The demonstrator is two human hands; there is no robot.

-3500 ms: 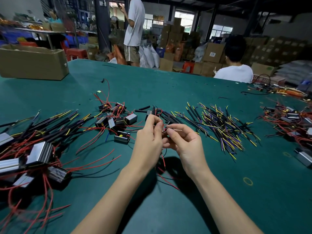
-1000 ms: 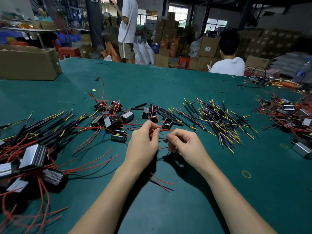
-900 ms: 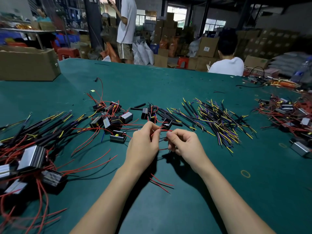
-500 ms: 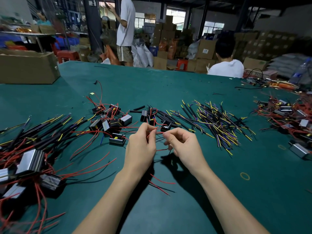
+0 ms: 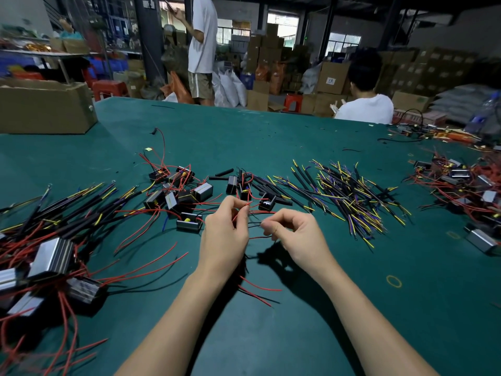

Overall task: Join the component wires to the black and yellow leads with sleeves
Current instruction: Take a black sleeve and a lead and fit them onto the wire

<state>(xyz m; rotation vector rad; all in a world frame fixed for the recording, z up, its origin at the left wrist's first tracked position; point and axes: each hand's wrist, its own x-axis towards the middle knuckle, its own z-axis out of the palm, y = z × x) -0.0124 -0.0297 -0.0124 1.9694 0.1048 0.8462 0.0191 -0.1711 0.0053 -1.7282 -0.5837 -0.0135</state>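
Green table (image 5: 271, 126): work surface. Left hand (image 5: 223, 237): fingers curled, pinching a thin red wire (image 5: 240, 213) above the table. Right hand (image 5: 295, 234): fingertips pinching thin black wires (image 5: 254, 225) running toward the left hand. Black and yellow leads (image 5: 349, 196): loose pile right of the hands. Small black components (image 5: 179, 194): cluster left of the hands, red wires attached. Cardboard box (image 5: 46, 107): far left.

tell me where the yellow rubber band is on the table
In the head view the yellow rubber band lies alone on the green table, lower right, beyond the right hand.
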